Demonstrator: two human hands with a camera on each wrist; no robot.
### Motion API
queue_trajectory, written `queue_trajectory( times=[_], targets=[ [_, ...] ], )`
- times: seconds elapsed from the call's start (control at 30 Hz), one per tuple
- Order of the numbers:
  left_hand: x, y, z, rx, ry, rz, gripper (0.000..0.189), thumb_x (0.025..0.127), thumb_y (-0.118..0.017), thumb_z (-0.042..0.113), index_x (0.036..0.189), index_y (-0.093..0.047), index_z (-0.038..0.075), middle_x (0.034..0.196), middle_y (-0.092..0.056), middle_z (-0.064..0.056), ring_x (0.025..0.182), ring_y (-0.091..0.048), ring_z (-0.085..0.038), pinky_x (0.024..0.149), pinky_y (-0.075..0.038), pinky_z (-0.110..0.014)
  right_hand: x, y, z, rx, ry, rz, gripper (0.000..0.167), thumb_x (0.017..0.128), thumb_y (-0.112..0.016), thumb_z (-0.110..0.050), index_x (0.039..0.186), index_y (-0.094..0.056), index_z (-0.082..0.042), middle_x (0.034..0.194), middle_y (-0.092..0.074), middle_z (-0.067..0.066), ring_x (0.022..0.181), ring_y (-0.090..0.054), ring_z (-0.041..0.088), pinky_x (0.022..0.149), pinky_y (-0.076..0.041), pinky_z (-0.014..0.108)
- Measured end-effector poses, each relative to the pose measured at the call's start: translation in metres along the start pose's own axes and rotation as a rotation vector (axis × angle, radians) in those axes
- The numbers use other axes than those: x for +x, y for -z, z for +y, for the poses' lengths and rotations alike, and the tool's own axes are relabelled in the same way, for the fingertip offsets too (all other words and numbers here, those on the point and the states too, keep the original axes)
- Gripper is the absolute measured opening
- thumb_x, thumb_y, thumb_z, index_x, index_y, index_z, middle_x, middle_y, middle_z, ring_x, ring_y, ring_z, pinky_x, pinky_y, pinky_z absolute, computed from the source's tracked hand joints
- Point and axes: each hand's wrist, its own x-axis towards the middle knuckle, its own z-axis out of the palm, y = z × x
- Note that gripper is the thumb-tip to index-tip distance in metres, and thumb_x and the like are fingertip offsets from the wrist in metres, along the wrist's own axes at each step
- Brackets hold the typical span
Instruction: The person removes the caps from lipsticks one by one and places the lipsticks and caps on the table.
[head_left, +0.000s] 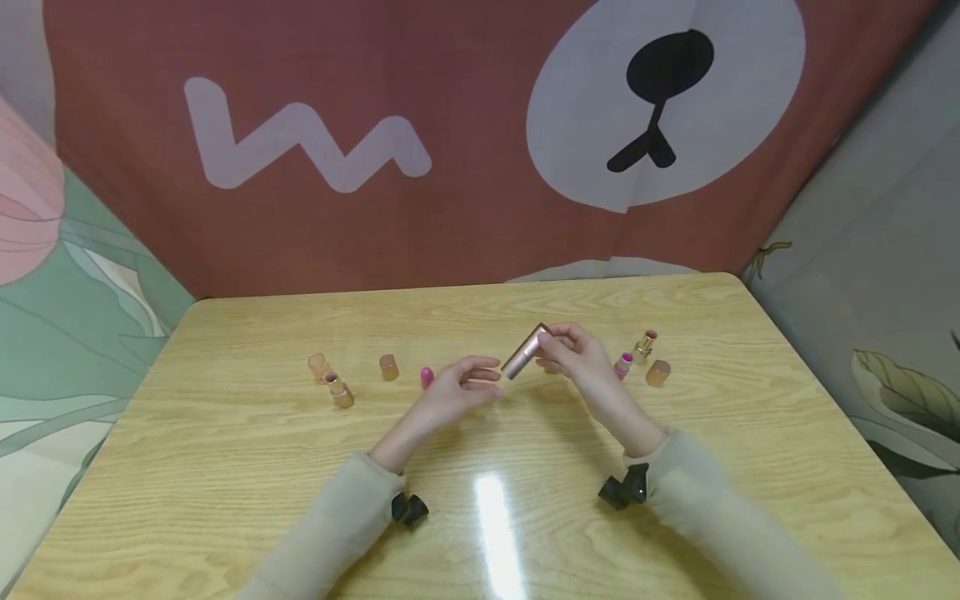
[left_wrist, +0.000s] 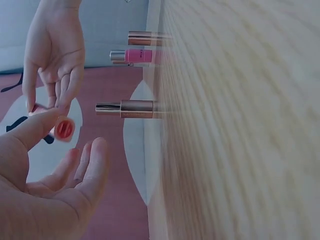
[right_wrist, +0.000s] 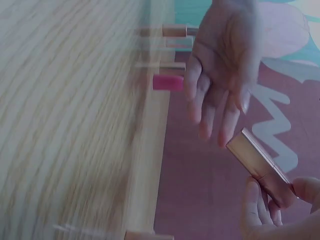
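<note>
My right hand [head_left: 585,367] pinches a rose-gold lipstick tube [head_left: 526,352] between thumb and fingers, up over the middle of the table and tilted. A seam crosses the tube [right_wrist: 260,167] in the right wrist view. Its near end shows red in the left wrist view. My left hand [head_left: 453,392] holds nothing; its fingers are loosely extended, their tips close to the tube's lower end. Just behind the left hand stands a bright pink cap [head_left: 427,377]. Near the right wrist is a pink lipstick [head_left: 623,365], partly hidden by that hand.
At the left stand a clear orange cap [head_left: 318,366], an uncapped lipstick [head_left: 340,391] and a brown cap [head_left: 388,367]. On the right are a gold lipstick [head_left: 646,345] and another brown cap [head_left: 658,372]. A printed cloth [head_left: 465,233] hangs behind the wooden table [head_left: 225,500].
</note>
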Motion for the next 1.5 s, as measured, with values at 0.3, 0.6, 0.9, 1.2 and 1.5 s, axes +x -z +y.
queue_trajectory(
  times=[0.3,0.6,0.9,1.2,1.5],
  targets=[
    [0.001,-0.005,0.002,-0.032,-0.004,0.000,0.051,0.091,-0.065,0.018,0.137,-0.046,0.004,0.134,-0.054,-0.018,0.116,-0.060,-0.031,0.095,-0.052,-0.041,0.000,-0.016,0.003,-0.018,-0.016,-0.042,0.036,0.100,-0.050,-0.016,0.125,-0.045,0.010,0.108,-0.063,0.010,0.086,-0.063,0.003,0.089,-0.055,0.026],
    [0.002,-0.006,0.006,-0.092,-0.039,0.067,0.038,0.095,-0.060,0.017,0.125,-0.051,-0.004,0.119,-0.059,-0.021,0.110,-0.060,-0.039,0.093,-0.053,-0.046,0.000,-0.024,0.001,-0.023,0.002,-0.056,0.038,0.100,-0.048,-0.015,0.128,-0.044,0.011,0.120,-0.058,0.025,0.091,-0.063,0.004,0.094,-0.054,0.031],
    [0.003,-0.008,0.010,-0.101,-0.022,0.151,0.033,0.095,-0.060,0.021,0.119,-0.054,-0.001,0.114,-0.063,-0.020,0.097,-0.064,-0.024,0.091,-0.055,-0.039,0.001,-0.030,-0.003,-0.045,0.030,-0.063,0.039,0.098,-0.052,-0.014,0.129,-0.046,0.008,0.118,-0.059,0.023,0.093,-0.062,0.007,0.096,-0.053,0.035],
    [0.002,-0.006,0.010,-0.077,-0.047,0.152,0.030,0.095,-0.060,0.021,0.118,-0.056,0.001,0.115,-0.063,-0.018,0.092,-0.065,-0.017,0.092,-0.053,-0.043,0.004,-0.031,-0.004,-0.089,0.049,-0.086,0.039,0.095,-0.056,-0.010,0.129,-0.048,0.006,0.114,-0.060,0.016,0.089,-0.060,0.004,0.095,-0.053,0.036],
    [0.003,-0.005,0.009,-0.054,-0.062,0.142,0.027,0.095,-0.059,0.019,0.115,-0.057,0.001,0.111,-0.064,-0.016,0.083,-0.062,-0.010,0.086,-0.055,-0.037,0.007,-0.027,-0.007,-0.147,0.016,-0.112,0.038,0.097,-0.053,-0.013,0.130,-0.049,0.006,0.119,-0.060,0.022,0.091,-0.061,0.006,0.093,-0.054,0.034]
  ],
)
